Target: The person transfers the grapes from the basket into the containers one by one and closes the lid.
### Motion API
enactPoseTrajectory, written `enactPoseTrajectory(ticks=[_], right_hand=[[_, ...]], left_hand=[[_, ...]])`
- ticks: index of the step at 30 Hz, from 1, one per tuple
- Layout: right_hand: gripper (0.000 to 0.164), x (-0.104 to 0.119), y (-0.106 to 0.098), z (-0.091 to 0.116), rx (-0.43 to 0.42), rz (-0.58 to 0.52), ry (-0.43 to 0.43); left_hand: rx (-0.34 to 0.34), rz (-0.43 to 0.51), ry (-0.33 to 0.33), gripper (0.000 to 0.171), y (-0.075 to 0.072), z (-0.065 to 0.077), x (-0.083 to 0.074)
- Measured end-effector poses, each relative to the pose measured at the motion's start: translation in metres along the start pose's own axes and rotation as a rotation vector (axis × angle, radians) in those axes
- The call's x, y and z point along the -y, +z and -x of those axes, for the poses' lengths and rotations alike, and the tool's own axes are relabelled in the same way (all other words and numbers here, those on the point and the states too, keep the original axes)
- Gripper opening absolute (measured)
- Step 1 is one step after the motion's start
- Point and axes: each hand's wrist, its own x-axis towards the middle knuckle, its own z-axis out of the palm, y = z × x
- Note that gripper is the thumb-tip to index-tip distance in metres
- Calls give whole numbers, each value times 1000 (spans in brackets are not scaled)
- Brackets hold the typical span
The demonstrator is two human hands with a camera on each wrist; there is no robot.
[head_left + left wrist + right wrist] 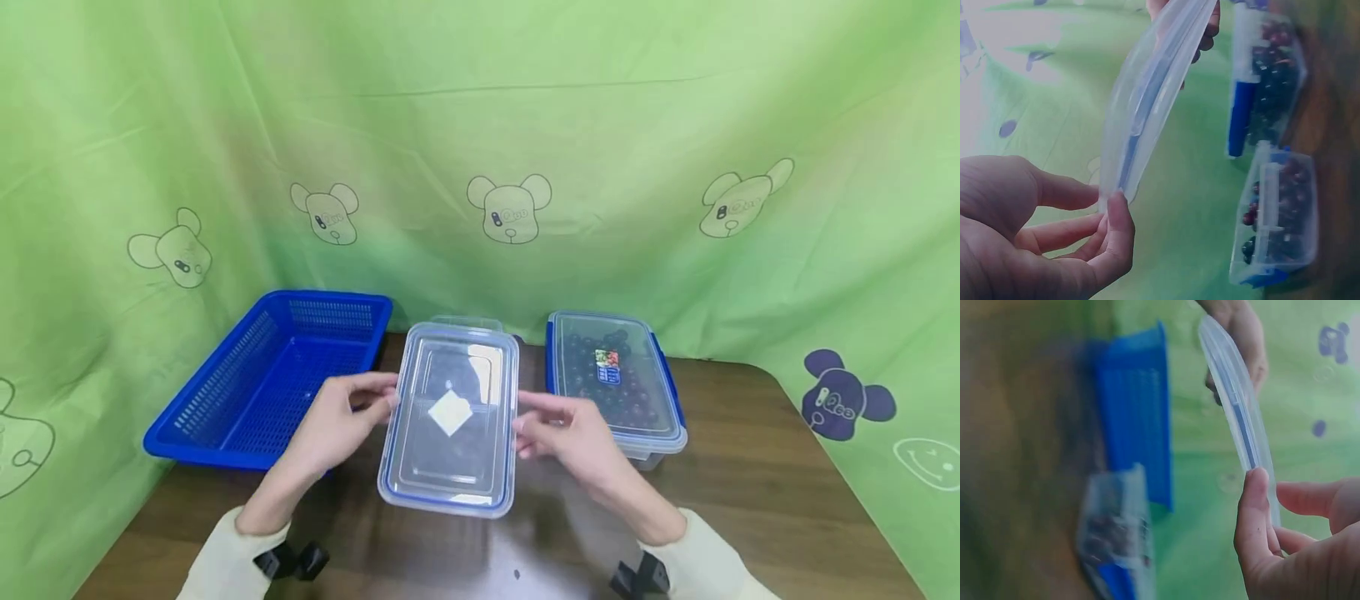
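Both hands hold up a clear plastic lid with a blue seal line and a white diamond-shaped label. On its left edge, the left hand pinches it between thumb and fingers. My right hand grips the opposite edge the same way. Seen edge-on in the left wrist view, the lid is raised well off the table. Behind it stands a clear container with small dark round fruits, grape-like, inside; in the head view the lid hides most of this container.
To the left sits a blue slotted basket. A lidded clear box with blue side latches and dark round fruits stands at the right on the brown wooden table. A green patterned cloth hangs behind.
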Motion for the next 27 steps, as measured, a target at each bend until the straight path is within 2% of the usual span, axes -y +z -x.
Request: enactPoseTrajectory(ticks=[4, 8, 11, 15, 19, 24, 27], right_hand=[[46, 17, -8, -22, -81, 22, -27], [43, 29, -16, -47, -84, -25, -22], [45, 37, -22, -66, -74, -56, 26], [45, 45, -28, -93, -75, -59, 77], [44, 47, -32, -117, -67, -76, 132], [44, 37, -32, -139, -66, -87, 219], [45, 27, -28, -148, -67, -78, 254]], left_hand=[[3, 149, -39, 33, 0, -33, -4], [13, 295, -119, 34, 0, -65, -6], [15, 365, -177, 36, 0, -85, -6], [14, 389, -245, 36, -3, -109, -7], [4, 366, -315, 36, -3, -130, -4], [35, 350, -378, 39, 1, -152, 8], [55, 349, -402, 40, 5, -160, 17]])
